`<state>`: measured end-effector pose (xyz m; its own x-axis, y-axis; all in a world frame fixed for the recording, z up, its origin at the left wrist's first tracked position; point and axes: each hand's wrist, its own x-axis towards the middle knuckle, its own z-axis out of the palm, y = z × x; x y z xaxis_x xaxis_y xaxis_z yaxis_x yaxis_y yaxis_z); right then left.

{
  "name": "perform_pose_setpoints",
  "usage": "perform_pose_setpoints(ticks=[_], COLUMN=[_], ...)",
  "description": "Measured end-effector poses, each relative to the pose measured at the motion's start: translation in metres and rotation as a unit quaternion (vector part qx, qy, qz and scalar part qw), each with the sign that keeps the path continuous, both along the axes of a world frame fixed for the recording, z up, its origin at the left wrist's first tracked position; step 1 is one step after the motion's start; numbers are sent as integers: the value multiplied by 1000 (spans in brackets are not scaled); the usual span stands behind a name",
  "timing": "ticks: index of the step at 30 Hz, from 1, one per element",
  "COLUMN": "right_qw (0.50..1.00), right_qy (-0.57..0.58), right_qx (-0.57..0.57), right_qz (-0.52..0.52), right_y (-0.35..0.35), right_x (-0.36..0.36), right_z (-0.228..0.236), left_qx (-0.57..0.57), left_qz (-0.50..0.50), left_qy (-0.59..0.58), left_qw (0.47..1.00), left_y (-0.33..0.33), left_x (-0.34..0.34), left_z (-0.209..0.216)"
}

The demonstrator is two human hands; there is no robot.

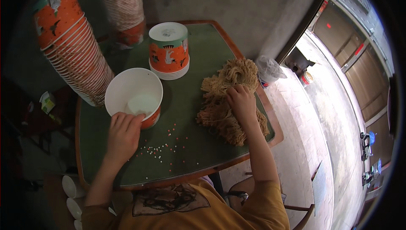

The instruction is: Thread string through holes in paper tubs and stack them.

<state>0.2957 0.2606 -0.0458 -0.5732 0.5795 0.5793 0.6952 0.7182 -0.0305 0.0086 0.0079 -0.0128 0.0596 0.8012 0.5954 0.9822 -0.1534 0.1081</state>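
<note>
Apparent step: picking at the strands (225,122) while steadying the tub (134,82); left hand (125,132), nearly closed, grips the tub's near rim; right hand (243,103), fingers curled, touches the strands on the table (207,145), hold indeterminable; lifting would call for a secure pinch.

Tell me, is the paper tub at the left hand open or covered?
Open: no lid covers the paper tub; its white inside shows.

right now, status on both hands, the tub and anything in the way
Left hand at tub's rim, right hand on tan strands. Tub open side up. Red and white bits scattered on table between forearms.
</note>
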Motion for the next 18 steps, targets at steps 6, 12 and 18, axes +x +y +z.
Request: perform_pose_setpoints(ticks=[6,12,18], right_qw=[999,997,978], right_qy=[24,53,-60], right_qx=[-38,-51,-127], right_qz=[0,-31,153], right_y=[-12,-35,-50], right_x=[2,8,25], right_z=[8,22,19], left_qx=[16,17,22], left_qz=[10,11,12], left_qy=[5,-8,-31], left_qw=[1000,1000,999], left_y=[1,1,-2], left_x=[1,0,-2], left_z=[1,-2,-2])
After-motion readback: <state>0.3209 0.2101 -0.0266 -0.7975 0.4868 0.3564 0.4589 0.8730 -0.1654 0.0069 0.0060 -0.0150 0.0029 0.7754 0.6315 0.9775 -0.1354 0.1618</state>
